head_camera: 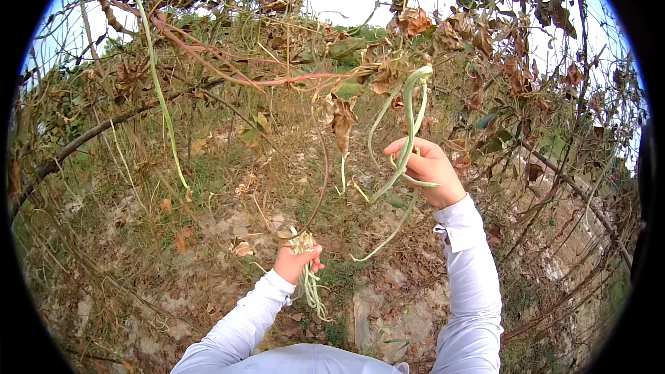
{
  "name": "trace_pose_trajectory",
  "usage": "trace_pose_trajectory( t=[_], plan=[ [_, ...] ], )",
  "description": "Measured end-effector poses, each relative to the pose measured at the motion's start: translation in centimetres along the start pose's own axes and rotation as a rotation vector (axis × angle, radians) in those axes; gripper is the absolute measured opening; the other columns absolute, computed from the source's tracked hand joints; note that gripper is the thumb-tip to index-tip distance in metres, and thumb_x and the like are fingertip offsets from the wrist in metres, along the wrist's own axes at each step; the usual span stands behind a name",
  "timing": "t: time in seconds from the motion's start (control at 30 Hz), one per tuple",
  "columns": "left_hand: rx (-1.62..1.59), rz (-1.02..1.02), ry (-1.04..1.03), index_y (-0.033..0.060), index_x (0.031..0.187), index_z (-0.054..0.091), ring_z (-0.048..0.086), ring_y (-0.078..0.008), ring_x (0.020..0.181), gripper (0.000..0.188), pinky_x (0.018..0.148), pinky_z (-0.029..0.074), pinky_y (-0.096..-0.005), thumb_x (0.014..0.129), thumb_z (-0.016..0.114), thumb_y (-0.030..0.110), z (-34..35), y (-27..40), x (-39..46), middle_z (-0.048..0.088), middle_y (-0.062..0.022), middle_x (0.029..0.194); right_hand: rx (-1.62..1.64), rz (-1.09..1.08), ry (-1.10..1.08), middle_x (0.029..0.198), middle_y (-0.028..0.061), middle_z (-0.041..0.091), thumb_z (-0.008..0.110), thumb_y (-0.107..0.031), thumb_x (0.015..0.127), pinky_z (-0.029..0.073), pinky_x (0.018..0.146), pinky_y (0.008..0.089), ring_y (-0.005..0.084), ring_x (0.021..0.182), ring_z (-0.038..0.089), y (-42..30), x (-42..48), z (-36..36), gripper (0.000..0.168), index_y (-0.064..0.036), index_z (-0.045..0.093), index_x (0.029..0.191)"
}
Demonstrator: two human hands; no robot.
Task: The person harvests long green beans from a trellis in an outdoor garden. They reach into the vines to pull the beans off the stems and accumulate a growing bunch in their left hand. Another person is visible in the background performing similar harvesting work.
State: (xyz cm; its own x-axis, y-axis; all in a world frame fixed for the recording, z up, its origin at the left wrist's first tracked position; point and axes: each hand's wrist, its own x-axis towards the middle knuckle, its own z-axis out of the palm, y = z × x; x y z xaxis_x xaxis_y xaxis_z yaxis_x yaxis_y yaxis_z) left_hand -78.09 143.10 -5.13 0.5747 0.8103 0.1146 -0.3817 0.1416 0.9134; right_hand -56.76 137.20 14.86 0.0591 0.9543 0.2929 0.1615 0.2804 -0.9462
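My left hand [301, 262] is closed around a bunch of pale yardlong beans [311, 291], whose ends dangle below the fist. Farther out to the right, my right hand [431, 169] has its fingers around several green yardlong beans [407, 130]. One thick bean arches above the fingers and bends down past them, while thinner pods hang on either side. The palm side of the right hand is partly hidden by the beans. Between the hands, a short pale pod [343, 174] hangs beneath a curled dry leaf [341, 122].
A long bean [161, 91] hangs at the left. Reddish vine stems [249, 81] cross in front of me. Bent branches [104, 127] and dry brown leaves [447, 36] tangle on both sides. Below is ground [400, 296] with grass and fallen leaves.
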Motion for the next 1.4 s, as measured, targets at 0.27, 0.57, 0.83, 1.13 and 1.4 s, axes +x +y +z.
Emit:
trace_pose_trajectory(
  t=[0.27,0.57,0.83,1.13,1.4],
  plan=[
    [-0.075,-0.062,-0.119,0.0026,0.079,0.047,0.046,-0.0145,0.044,0.008,0.053,0.048,-0.0332,0.075,0.053,0.005,1.9,-2.3,1.7,0.048,-0.0052,0.055,-0.369,-0.115,0.42,0.079,0.0036,0.059,0.049,-0.015,0.078,0.04,0.065,0.0227,0.0092,0.069,0.051,-4.4,-1.9,-1.2,0.02,0.0,0.06,0.087],
    [-0.116,-0.049,-0.121,0.0023,0.078,0.045,0.044,-0.0154,0.041,0.008,0.048,0.046,-0.0332,0.075,0.052,0.005,3.4,-3.9,2.8,0.046,-0.0054,0.053,-0.658,-0.416,0.446,0.06,0.0084,0.058,0.06,-0.019,0.069,0.043,0.046,0.0266,0.0137,0.046,0.053,-7.3,4.1,0.9,0.022,0.003,0.058,0.07],
    [-0.248,-0.164,-0.292,0.0069,0.079,0.041,0.043,-0.0145,0.042,0.014,0.048,0.044,-0.0321,0.079,0.053,0.014,6.9,-5.8,3.8,0.041,-0.0035,0.052,-0.89,-0.289,0.695,0.065,0.0168,0.054,0.052,-0.016,0.074,0.041,0.06,0.0347,0.0289,0.063,0.053,-5.4,-3.5,-0.2,0.022,0.002,0.048,0.086],
    [-0.433,-0.305,-0.684,0.0015,0.11,0.037,0.046,-0.0188,0.099,0.038,0.082,0.038,-0.0326,0.078,0.055,0.013,14.0,-10.9,0.5,0.044,-0.0092,0.108,-0.056,0.293,0.708,0.076,0.0057,0.051,0.036,-0.02,0.086,0.041,0.052,0.0262,0.0121,0.06,0.048,9.0,-16.5,2.3,0.025,-0.001,0.051,0.081],
    [-0.372,-0.342,-0.725,0.0037,0.111,0.039,0.048,-0.0166,0.094,0.042,0.079,0.039,-0.0293,0.074,0.057,0.009,18.4,-14.0,-5.6,0.047,-0.005,0.105,-0.874,0.291,0.768,0.089,0.0105,0.056,0.04,-0.025,0.081,0.034,0.081,0.0364,0.0272,0.093,0.046,15.7,-24.2,2.0,0.026,-0.009,0.06,0.088]
  ],
)
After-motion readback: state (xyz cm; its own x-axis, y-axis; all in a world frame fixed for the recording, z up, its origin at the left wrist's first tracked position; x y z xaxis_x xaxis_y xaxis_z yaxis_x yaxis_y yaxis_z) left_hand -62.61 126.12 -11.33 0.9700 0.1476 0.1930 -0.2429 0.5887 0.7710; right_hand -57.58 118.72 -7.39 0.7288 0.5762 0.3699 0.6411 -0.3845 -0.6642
